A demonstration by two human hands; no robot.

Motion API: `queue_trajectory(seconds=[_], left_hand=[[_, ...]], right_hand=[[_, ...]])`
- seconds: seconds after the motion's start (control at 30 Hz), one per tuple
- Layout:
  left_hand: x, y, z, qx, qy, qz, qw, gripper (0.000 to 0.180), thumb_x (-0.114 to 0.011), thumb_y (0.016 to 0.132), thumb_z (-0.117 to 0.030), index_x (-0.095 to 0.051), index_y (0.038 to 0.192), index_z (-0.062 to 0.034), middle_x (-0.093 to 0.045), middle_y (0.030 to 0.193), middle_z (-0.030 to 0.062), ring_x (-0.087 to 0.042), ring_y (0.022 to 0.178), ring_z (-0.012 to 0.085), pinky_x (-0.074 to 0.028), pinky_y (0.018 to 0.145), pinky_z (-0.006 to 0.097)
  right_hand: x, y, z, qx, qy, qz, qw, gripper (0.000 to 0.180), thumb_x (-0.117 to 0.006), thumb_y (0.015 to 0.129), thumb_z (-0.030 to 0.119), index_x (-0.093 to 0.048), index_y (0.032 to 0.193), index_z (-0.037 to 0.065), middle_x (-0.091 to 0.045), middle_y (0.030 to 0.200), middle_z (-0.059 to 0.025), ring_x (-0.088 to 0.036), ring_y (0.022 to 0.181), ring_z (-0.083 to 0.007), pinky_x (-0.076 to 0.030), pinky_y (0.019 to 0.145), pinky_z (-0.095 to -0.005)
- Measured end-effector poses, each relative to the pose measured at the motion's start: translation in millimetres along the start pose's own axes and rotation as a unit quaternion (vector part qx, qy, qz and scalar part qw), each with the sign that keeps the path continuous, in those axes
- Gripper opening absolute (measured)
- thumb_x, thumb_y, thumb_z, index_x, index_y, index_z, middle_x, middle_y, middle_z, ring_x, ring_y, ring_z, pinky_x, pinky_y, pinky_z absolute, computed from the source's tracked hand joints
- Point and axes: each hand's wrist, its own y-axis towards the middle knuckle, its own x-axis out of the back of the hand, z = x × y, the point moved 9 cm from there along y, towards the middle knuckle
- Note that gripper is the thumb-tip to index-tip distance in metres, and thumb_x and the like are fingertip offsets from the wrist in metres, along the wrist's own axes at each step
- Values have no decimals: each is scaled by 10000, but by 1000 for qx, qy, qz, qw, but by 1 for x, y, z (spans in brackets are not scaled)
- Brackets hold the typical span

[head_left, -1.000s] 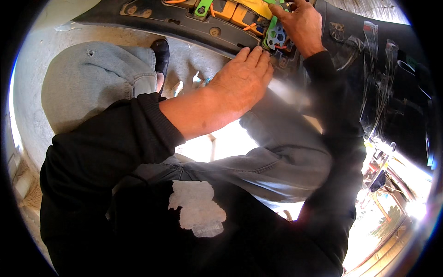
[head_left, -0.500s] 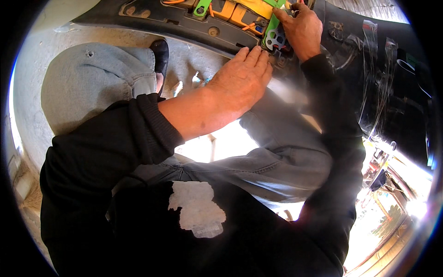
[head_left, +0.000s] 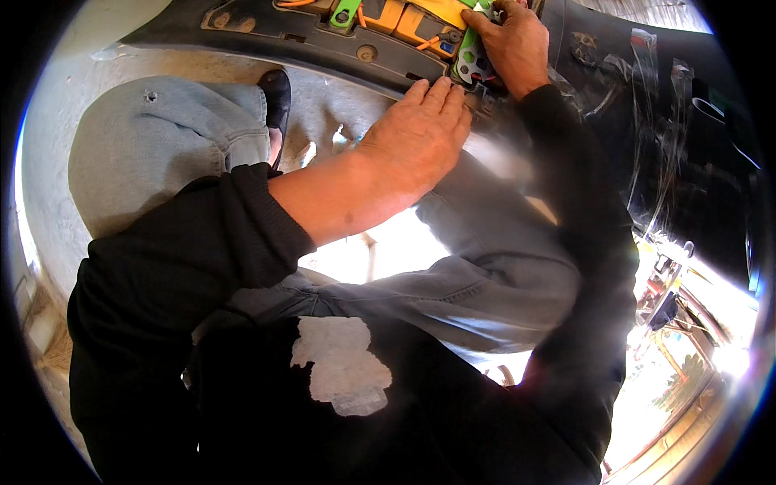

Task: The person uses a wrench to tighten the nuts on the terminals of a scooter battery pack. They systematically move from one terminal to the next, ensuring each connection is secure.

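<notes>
My left hand (head_left: 420,133) rests with fingers stretched out, the fingertips at the near edge of a long black plastic panel (head_left: 311,58). It holds nothing. My right hand (head_left: 517,47) is bent over the panel's right end, its thumb and fingers closed at the top edge of the view; what lies between them is mostly hidden. Just beside it, below the thumb, is a flat green piece with holes (head_left: 469,61). Left of this sit yellow and black blocks (head_left: 420,28) with orange cables (head_left: 436,40), and another green piece (head_left: 345,13).
A black surface with clear plastic film (head_left: 659,121) extends on the right. My legs in grey jeans (head_left: 501,299) are bent below the panel, over a concrete floor (head_left: 61,170). Bright light washes out the lower right, where assorted items (head_left: 667,299) lie.
The whole view has shifted slightly, so the panel and both hands appear a little further left and up. The flat piece with holes looked greyer before and shows greener now.
</notes>
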Motion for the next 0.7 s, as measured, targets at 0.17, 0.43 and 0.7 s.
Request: queue_trajectory(seconds=[0.17, 0.43, 0.7], left_hand=[[2, -1, 0, -3, 7, 7, 1000, 645, -662, 870, -222, -502, 1389, 125, -504, 1453, 301, -467, 1400, 409, -349, 1179, 473], [2, -1, -2, -8, 21, 13, 1000, 702, -712, 843, -257, -500, 1396, 122, -507, 1451, 300, -465, 1406, 408, -349, 1182, 470], [-1, 3, -3, 1, 22, 27, 999, 822, -793, 785, -315, -486, 1416, 115, -493, 1473, 293, -450, 1424, 396, -338, 1192, 465]], right_hand=[[5, -4, -2, 0, -2, -17, 1000, 419, -808, 819, 249, -698, 1015, -105, -674, 961, -316, -670, 894, -452, -528, 794, -491], [6, -4, 1, -3, 9, -8, 1000, 435, -802, 825, 240, -689, 1057, -111, -677, 968, -310, -670, 924, -448, -528, 827, -471], [-6, 8, 18, 58, -31, 37, 997, 408, -795, 847, 246, -690, 1090, -64, -658, 1050, -282, -657, 963, -426, -519, 842, -489]])
